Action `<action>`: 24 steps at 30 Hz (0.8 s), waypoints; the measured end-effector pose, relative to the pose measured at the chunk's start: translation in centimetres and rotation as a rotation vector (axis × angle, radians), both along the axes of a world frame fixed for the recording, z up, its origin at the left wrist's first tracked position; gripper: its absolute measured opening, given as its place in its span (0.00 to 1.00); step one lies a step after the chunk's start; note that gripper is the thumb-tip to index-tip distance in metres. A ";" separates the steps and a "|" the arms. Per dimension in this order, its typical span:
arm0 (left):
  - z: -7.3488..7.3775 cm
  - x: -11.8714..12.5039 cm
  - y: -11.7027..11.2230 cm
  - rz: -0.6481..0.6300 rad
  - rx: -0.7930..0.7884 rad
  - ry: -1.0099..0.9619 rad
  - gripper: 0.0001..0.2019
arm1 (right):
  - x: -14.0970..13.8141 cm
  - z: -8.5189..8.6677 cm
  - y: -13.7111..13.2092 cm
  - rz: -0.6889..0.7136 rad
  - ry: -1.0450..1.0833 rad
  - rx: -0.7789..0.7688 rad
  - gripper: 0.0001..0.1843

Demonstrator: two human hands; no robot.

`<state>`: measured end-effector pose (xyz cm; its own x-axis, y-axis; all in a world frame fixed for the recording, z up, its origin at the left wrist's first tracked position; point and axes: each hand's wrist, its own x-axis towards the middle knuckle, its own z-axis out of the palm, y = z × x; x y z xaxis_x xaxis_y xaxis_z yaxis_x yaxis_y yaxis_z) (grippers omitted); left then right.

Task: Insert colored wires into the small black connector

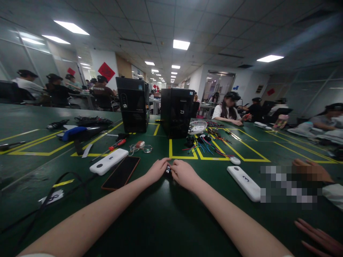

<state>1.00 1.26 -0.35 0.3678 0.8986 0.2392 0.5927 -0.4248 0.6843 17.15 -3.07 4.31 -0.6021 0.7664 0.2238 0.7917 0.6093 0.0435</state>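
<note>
My left hand (158, 170) and my right hand (184, 174) meet low over the green table. Pinched between their fingertips is a small black piece with white marks (168, 169); its kind is too small to make out, and the fingers cover part of it. To the left of my left hand lies a dark phone with an orange-brown edge (122, 174). Beside the phone is a white power bank marked 8 (109, 161). A similar white power bank marked 3 (243, 183) lies to the right of my right hand.
Two black computer towers (133, 105) stand ahead. Loose coloured wires (205, 147), a white basket (197, 126), glasses (147, 148), a red screwdriver (117, 144) and a white mouse (235, 160) lie around. Another person's hands (312, 171) are at the right edge.
</note>
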 end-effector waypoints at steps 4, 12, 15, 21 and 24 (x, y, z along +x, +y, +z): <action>-0.3 0.0 0.1 0.000 0.002 -0.002 0.17 | -0.3 -0.3 0.1 -0.004 -0.007 0.029 0.14; -0.7 0.0 0.2 0.003 0.010 -0.027 0.16 | -0.3 -0.5 0.3 -0.003 -0.033 0.024 0.12; -0.6 0.0 0.2 0.000 0.020 -0.030 0.16 | 0.0 -0.5 0.2 -0.001 -0.009 0.037 0.13; -0.8 -0.3 0.5 0.000 0.034 -0.005 0.16 | -0.6 -1.2 0.4 -0.004 0.018 0.078 0.13; -0.8 -0.6 0.4 0.006 0.023 0.026 0.17 | -1.1 -1.3 0.5 -0.017 0.038 0.036 0.13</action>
<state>0.45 1.62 -1.12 0.3684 0.8955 0.2498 0.6130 -0.4360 0.6589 16.10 -2.56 3.02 -0.5794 0.7676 0.2740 0.8036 0.5942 0.0346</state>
